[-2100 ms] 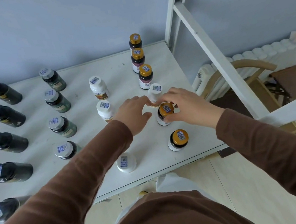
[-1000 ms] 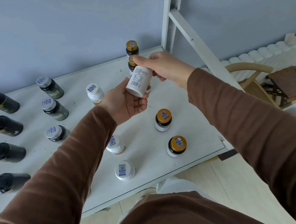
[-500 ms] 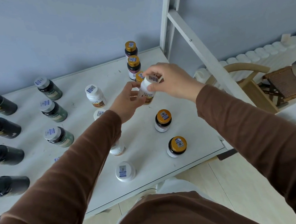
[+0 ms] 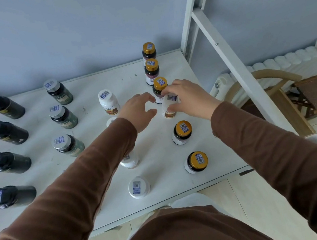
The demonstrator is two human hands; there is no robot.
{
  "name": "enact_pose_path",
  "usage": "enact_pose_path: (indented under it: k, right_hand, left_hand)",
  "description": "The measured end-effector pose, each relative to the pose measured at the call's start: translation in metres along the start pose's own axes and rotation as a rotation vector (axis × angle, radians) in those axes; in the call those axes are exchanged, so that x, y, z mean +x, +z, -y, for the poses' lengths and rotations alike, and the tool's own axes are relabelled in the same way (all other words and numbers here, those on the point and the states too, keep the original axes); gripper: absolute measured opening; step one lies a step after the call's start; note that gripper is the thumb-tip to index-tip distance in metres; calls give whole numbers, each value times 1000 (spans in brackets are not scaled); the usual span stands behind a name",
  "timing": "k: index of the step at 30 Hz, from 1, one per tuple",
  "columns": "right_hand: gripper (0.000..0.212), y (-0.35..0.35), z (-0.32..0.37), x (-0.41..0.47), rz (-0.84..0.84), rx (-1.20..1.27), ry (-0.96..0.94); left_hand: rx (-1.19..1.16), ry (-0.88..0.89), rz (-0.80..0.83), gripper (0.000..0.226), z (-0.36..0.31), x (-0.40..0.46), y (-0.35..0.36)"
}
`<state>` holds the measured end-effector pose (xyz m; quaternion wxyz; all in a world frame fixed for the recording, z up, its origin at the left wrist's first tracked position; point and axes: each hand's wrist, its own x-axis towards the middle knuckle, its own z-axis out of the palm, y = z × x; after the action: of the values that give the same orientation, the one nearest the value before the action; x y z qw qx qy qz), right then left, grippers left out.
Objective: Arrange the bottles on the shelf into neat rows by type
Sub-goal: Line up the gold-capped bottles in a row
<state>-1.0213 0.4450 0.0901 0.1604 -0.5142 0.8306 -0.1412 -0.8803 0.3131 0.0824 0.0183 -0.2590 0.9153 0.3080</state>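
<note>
A white bottle (image 4: 168, 109) stands upright on the white shelf (image 4: 92, 92), in the line of gold-capped bottles (image 4: 149, 53). My right hand (image 4: 188, 97) grips it around its cap and side. My left hand (image 4: 139, 111) hovers just left of it, fingers apart, holding nothing. Other white bottles stand at the left: one at the back (image 4: 108, 101), one near the front (image 4: 139, 187), and two partly hidden under my left arm. Two gold-capped bottles (image 4: 182, 132) stand in front of the held one.
A row of silver-capped green bottles (image 4: 62, 117) and a row of black bottles (image 4: 6, 132) fill the shelf's left side. A white frame post (image 4: 223, 48) rises at the right. A wooden chair (image 4: 285, 96) stands beyond the shelf edge.
The white bottle was lifted and turned between both hands, then lowered. It now stands on the shelf among the gold-capped bottles, and my left hand has let go of it.
</note>
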Motion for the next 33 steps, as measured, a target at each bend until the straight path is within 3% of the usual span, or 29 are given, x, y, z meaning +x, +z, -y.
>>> enact_pose_path:
  k: [2,4,6,11,16,20,23,26,30,33]
  right_hand:
    - [39,-9,-1,3,-56,108,37]
    - [23,-19,-2,12,-229,203,79]
    - [20,-26,-3,23,-295,172,76]
    - [42,-17,4,51,-5,-11,15]
    - [35,-20,0,63,-63,2,49]
    - [31,-45,-2,71,-121,375,125]
    - [27,-58,5,73,-74,604,162]
    - [26,-62,10,76,-86,711,228]
    - [45,-63,14,78,-165,735,318]
    - [41,-63,18,77,-175,725,318]
  left_hand:
    - [-6,1,-14,32,1,2,-3]
    - [0,-14,-51,32,2,7,-7]
    - [14,-42,-84,32,3,14,-10]
    - [48,-113,-65,34,1,28,-10]
    - [-18,-133,-18,35,7,36,-9]
    - [-372,-189,-24,37,6,44,-22]
    - [-622,-187,16,35,0,45,-31]
    - [-780,-196,84,43,-8,43,-38]
    - [-1199,-290,229,51,-14,41,-45]
    - [-1400,-355,321,54,-14,42,-46]
